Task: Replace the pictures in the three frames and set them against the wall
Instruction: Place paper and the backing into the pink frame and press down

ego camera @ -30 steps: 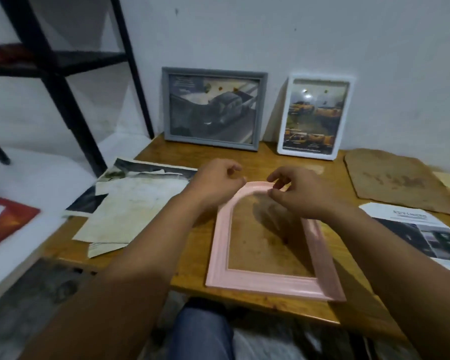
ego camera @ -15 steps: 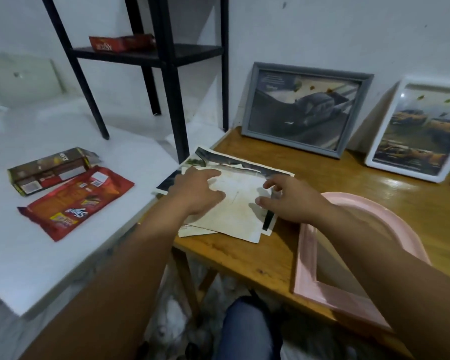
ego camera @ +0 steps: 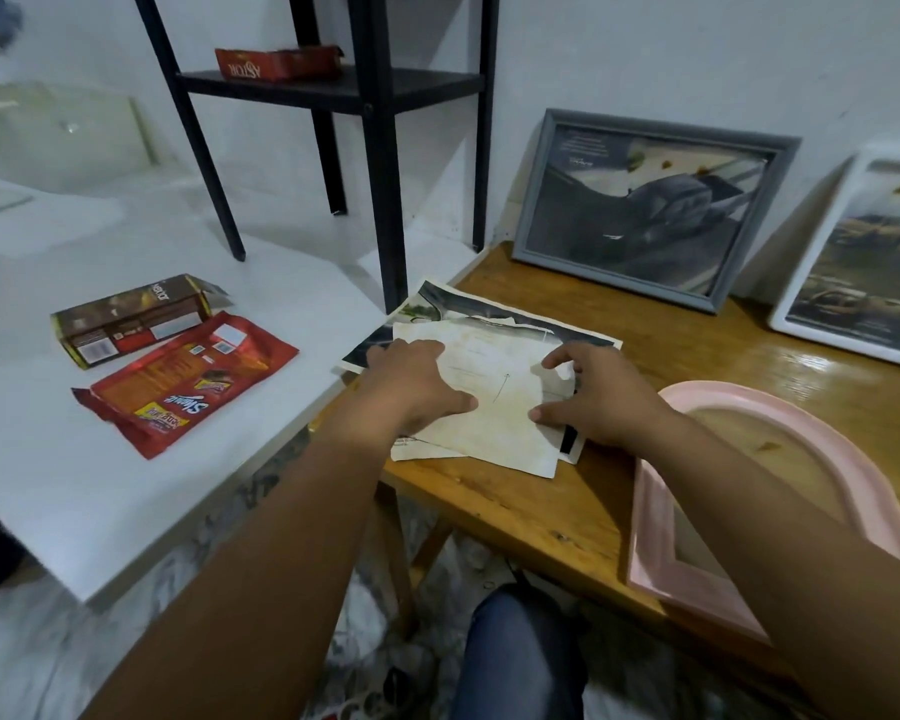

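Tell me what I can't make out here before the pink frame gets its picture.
Head view only:
- Top sheet: printed side faces down, its image is hidden.
- Papers underneath: mostly covered by it and both hands.
- White frame: cut off by the right edge.
- Pink frame: right forearm covers its middle.

Three picture frames: grey (ego camera: 645, 210), white (ego camera: 853, 262) and pink (ego camera: 661, 537). Two hands, left (ego camera: 411, 387) and right (ego camera: 598, 402). One red wrapper (ego camera: 178, 381), two boxes (ego camera: 131, 319) (ego camera: 276, 62).
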